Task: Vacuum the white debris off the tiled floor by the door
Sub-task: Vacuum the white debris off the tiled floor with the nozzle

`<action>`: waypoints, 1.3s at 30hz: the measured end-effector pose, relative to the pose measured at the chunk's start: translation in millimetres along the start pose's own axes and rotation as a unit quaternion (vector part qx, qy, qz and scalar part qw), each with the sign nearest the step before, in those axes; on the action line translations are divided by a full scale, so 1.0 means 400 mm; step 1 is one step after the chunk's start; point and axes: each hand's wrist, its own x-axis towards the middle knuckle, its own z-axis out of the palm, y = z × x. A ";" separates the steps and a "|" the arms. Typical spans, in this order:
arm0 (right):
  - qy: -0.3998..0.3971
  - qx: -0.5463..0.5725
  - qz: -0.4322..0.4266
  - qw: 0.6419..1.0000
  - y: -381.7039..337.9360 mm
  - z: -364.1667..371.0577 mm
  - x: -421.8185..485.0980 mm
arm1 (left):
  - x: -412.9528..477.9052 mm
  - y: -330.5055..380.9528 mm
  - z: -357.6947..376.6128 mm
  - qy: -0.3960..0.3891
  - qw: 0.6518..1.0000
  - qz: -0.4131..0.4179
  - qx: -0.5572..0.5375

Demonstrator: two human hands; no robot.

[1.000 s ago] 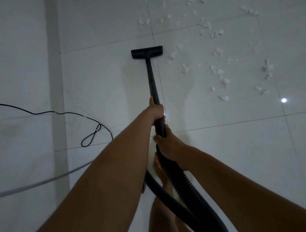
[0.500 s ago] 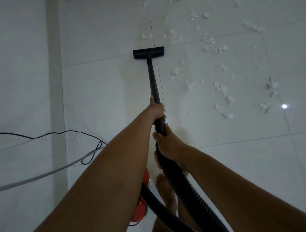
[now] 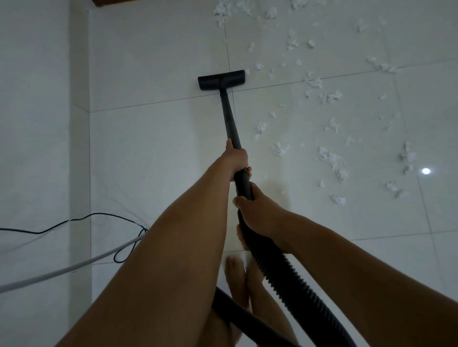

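Note:
A black vacuum wand (image 3: 229,116) runs from my hands to a flat black floor head (image 3: 221,79) resting on the white tiled floor (image 3: 153,138), just past a grout line. My left hand (image 3: 236,159) grips the wand's lower end. My right hand (image 3: 257,210) holds the ribbed black hose (image 3: 280,267) just below it. Several scraps of white debris (image 3: 329,158) lie scattered to the right of the wand and beyond the head (image 3: 313,84). The head sits just left of the nearest scraps.
A white wall (image 3: 34,148) stands along the left. A thin black cord (image 3: 106,218) and a thicker white cable (image 3: 64,270) cross the floor at the lower left. My bare feet (image 3: 244,280) stand below the hose. A brown edge (image 3: 119,2) shows at the top.
The floor head has moved forward across the grout line toward the far debris, and I have stepped forward. The red vacuum body seen half a second ago is out of view.

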 end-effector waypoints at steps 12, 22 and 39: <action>0.028 -0.061 -0.007 0.998 -0.132 0.034 0.040 | 0.033 0.095 -0.069 -0.003 1.000 -0.005 0.013; 0.019 -0.100 -0.025 0.994 -0.084 0.038 0.000 | 0.003 0.033 -0.061 -0.032 0.995 -0.002 -0.092; -0.018 -0.021 -0.009 1.000 -0.212 0.078 0.067 | 0.053 0.148 -0.157 -0.035 0.998 0.020 0.044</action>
